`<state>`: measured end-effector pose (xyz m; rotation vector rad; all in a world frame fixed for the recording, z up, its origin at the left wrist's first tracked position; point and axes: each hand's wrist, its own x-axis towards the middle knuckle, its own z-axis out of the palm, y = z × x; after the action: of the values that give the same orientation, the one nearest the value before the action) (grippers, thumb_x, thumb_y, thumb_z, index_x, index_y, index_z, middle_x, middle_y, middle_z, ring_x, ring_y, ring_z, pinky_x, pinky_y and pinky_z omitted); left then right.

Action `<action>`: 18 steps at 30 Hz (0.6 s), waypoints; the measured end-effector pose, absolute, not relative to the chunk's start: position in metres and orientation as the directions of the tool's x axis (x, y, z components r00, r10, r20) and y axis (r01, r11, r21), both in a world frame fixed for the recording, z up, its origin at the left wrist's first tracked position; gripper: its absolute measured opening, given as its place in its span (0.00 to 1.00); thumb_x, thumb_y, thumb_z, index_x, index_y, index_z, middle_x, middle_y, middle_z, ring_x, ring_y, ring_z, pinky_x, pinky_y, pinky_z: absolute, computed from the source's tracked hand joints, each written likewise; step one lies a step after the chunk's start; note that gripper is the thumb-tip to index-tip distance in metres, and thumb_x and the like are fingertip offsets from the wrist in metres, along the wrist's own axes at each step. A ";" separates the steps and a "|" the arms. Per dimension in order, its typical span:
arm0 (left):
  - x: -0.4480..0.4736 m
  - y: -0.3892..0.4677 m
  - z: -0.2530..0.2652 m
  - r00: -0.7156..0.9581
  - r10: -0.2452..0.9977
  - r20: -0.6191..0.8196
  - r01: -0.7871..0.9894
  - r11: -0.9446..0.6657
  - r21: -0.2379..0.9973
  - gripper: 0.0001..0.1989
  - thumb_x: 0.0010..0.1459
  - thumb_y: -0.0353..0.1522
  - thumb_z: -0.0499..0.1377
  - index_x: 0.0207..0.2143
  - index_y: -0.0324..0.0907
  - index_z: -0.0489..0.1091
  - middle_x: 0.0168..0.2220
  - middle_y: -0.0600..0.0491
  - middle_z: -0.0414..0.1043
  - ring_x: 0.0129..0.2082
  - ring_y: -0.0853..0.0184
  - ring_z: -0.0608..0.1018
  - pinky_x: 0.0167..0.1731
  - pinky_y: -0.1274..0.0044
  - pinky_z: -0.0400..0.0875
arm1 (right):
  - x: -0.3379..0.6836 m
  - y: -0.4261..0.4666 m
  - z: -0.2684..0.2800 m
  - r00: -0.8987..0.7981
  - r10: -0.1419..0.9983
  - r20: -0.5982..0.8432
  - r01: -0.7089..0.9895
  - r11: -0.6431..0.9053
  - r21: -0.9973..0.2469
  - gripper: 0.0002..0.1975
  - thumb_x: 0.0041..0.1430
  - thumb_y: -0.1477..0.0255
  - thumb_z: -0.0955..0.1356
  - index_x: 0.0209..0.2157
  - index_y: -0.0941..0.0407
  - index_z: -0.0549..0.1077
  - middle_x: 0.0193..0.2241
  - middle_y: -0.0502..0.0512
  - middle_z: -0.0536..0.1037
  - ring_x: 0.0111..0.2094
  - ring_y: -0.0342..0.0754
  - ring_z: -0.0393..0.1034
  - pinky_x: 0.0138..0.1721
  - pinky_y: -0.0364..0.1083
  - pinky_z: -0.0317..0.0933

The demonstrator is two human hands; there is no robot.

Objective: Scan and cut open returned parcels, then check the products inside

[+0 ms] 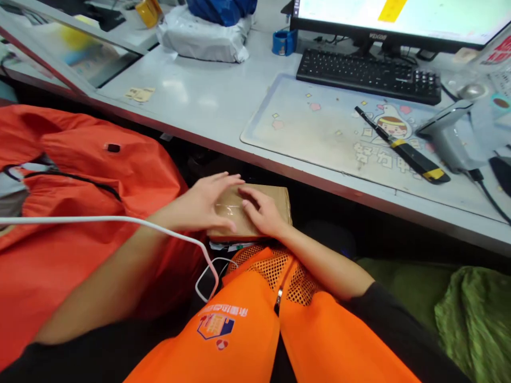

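A small brown cardboard box (275, 205) with clear tape on top rests on my lap, below the desk edge. My left hand (205, 205) lies flat on its left side, fingers spread over the top. My right hand (263, 213) presses on the top from the right, fingers pointing left toward the tape. Both hands touch the box; neither lifts it. Under the box some papers stick out, above my orange mesh vest (255, 319).
A large orange bag (80, 175) fills the left. A white cable (120, 221) crosses my left arm. On the grey desk (207, 101) lie a desk mat (319, 133), utility knife (403, 146), barcode scanner (451, 135), keyboard (367, 74), monitor and a grey parcel (203, 34). A green cloth (471, 314) lies at the right.
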<state>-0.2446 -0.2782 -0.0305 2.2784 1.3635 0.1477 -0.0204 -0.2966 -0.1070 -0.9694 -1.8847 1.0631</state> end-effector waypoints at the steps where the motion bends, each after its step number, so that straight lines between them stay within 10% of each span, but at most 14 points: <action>1: -0.233 -0.285 -0.028 0.530 0.818 -0.224 0.827 -0.440 0.351 0.65 0.42 0.62 0.70 0.77 0.48 0.53 0.77 0.43 0.53 0.77 0.40 0.53 0.74 0.54 0.49 | -0.016 -0.299 -0.107 -0.351 0.908 0.229 0.142 0.294 -0.945 0.22 0.73 0.64 0.62 0.58 0.59 0.76 0.57 0.64 0.82 0.59 0.52 0.76 0.66 0.55 0.65; 6: -0.201 -0.286 -0.039 0.448 0.767 -0.459 0.880 -0.470 0.073 0.82 0.31 0.61 0.75 0.80 0.48 0.37 0.80 0.31 0.32 0.75 0.20 0.46 0.69 0.40 0.43 | 0.044 -0.337 -0.111 0.005 0.996 0.092 -0.014 0.092 -0.996 0.15 0.69 0.58 0.68 0.43 0.54 0.81 0.38 0.56 0.86 0.42 0.52 0.82 0.50 0.52 0.75; 10: -0.200 -0.272 -0.049 0.458 0.753 -0.472 0.861 -0.509 0.025 0.80 0.31 0.62 0.74 0.80 0.49 0.40 0.79 0.28 0.37 0.72 0.17 0.52 0.66 0.39 0.47 | 0.109 -0.351 -0.140 0.278 0.961 -0.004 0.048 -0.018 -0.999 0.15 0.66 0.58 0.70 0.42 0.55 0.80 0.38 0.58 0.85 0.43 0.53 0.81 0.54 0.55 0.73; 18: -0.215 -0.291 -0.026 0.653 0.711 -0.262 0.751 -0.653 0.102 0.69 0.37 0.58 0.71 0.79 0.53 0.47 0.76 0.38 0.49 0.73 0.31 0.56 0.71 0.48 0.54 | 0.106 -0.326 -0.207 0.139 0.919 -0.368 -0.124 -0.353 -0.927 0.26 0.58 0.54 0.74 0.50 0.59 0.78 0.41 0.61 0.84 0.42 0.53 0.80 0.44 0.55 0.76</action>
<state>-0.2146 -0.2914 -0.0262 2.6695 1.1946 -0.2944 0.1060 -0.3258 -0.2071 -1.4695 -0.8189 1.3910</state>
